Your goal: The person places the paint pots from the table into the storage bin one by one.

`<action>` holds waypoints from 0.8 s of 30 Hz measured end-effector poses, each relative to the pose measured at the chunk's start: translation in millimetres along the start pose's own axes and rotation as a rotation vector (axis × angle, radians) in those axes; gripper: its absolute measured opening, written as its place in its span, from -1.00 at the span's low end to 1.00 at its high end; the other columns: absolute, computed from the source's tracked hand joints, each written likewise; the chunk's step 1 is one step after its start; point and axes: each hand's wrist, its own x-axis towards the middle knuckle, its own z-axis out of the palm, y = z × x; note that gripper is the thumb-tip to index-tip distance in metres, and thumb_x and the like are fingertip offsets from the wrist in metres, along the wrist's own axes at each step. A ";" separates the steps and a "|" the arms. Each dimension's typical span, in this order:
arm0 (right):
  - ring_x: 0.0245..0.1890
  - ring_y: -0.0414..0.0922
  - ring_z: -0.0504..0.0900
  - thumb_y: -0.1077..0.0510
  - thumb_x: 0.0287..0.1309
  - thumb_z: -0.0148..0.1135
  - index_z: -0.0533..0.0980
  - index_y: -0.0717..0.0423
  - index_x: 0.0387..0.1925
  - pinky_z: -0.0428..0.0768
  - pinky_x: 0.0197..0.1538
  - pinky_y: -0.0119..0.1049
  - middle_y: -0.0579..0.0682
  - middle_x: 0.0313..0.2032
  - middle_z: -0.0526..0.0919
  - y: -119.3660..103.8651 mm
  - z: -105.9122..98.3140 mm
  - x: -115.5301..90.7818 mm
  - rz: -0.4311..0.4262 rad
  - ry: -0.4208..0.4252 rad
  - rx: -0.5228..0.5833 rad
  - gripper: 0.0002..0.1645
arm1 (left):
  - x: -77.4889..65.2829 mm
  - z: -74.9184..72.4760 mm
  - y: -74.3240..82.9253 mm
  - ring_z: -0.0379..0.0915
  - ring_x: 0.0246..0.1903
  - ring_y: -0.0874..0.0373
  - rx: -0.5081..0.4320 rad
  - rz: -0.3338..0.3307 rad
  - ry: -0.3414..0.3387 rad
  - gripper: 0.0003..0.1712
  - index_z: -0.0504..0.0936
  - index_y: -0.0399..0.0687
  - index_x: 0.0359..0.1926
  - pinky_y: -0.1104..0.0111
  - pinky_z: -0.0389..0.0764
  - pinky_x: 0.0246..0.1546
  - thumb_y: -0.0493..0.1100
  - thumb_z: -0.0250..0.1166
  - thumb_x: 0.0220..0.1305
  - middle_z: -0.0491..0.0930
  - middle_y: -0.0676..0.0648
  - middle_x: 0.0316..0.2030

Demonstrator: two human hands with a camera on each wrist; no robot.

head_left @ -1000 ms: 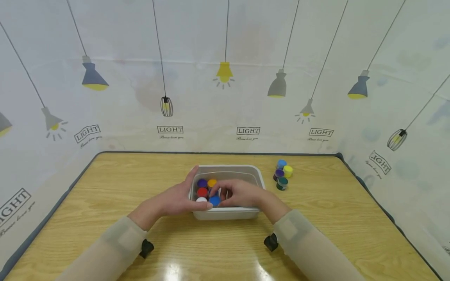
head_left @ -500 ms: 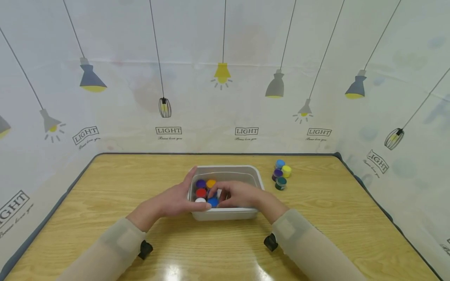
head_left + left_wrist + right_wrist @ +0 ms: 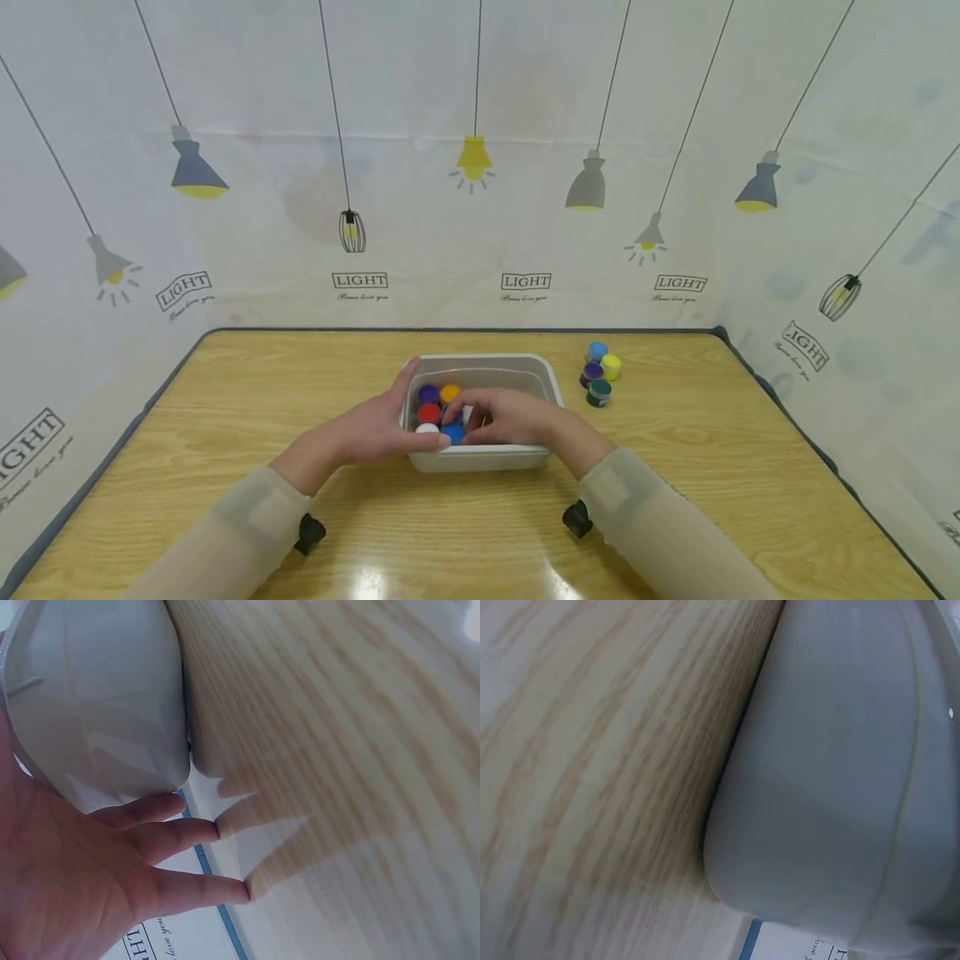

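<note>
A white plastic bin (image 3: 480, 458) stands on the table with small paint jars in its left end: purple (image 3: 428, 393), orange (image 3: 450, 392), red (image 3: 429, 413), white (image 3: 427, 429) and blue (image 3: 453, 433). My left hand (image 3: 367, 427) rests at the bin's left side, thumb over the front rim; the left wrist view shows its fingers spread straight beside the bin wall (image 3: 97, 705). My right hand (image 3: 513, 417) reaches inside, its curled fingers and thumb pinching a mostly hidden blue-toned paint jar. The right wrist view shows only the bin's outer wall (image 3: 817, 765), no fingers.
Several paint jars stand together at the back right of the table: light blue (image 3: 597, 352), yellow (image 3: 611, 367), purple (image 3: 592, 374) and dark green (image 3: 599, 392). A lamp-patterned wall covering (image 3: 450, 250) rises behind the table (image 3: 442, 533).
The head view has shifted slightly. Both hands and the bin keep nearly the same places, with the right hand still among the jars.
</note>
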 end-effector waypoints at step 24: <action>-0.08 -0.16 0.70 0.10 0.51 0.42 0.66 -0.25 0.22 0.70 0.15 -0.24 -0.19 -0.08 0.77 -0.1 -0.4 -0.5 -0.003 -0.003 0.011 -0.66 | -0.4 0.7 1.2 0.51 0.41 -0.20 -0.007 -0.009 0.002 0.65 -0.48 0.20 0.80 -0.22 0.47 0.49 0.60 0.48 0.14 0.29 -0.36 0.63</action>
